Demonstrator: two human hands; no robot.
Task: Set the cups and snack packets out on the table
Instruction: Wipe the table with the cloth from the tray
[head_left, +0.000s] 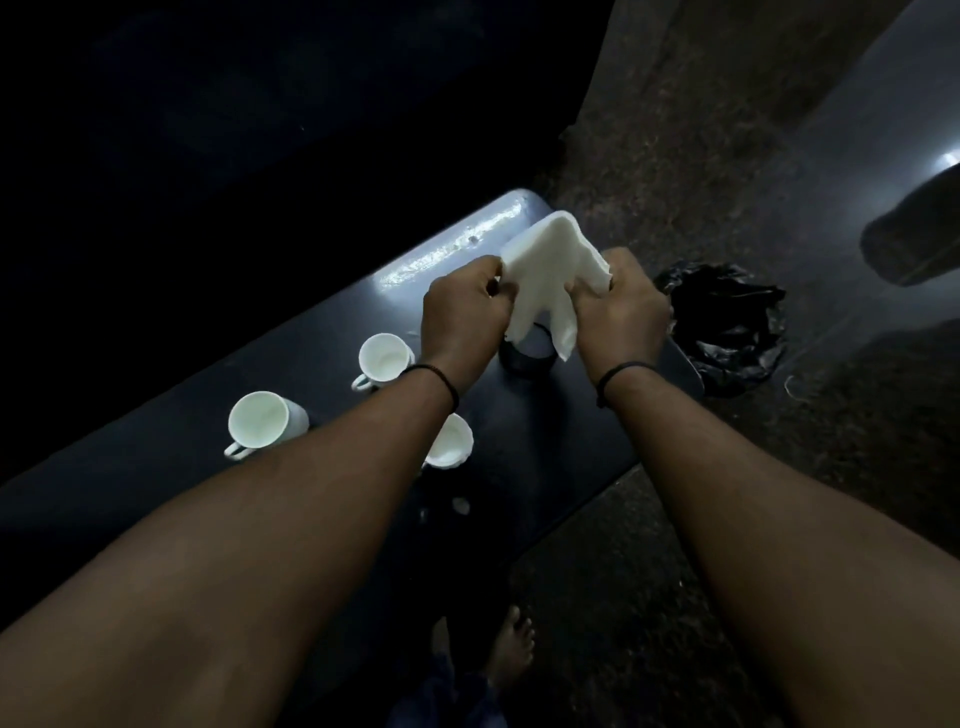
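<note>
The long dark glossy table (260, 457) is the landmark, running from lower left to upper right. On it, toward its left end, stands a white ceramic handled cup (262, 422); farther along the table to the right stands a second white handled cup (385, 359), and nearer the table's front edge a white fluted cup (449, 440) sits partly under the left forearm. Above the table's right part, the left hand (465, 317) and right hand (621, 312) grip a white crumpled paper napkin (545, 275) between them, directly over a dark round holder (527, 353) on the table. Off the table's right end, on the floor, sits a bin lined with a black plastic bag (727, 327).
</note>
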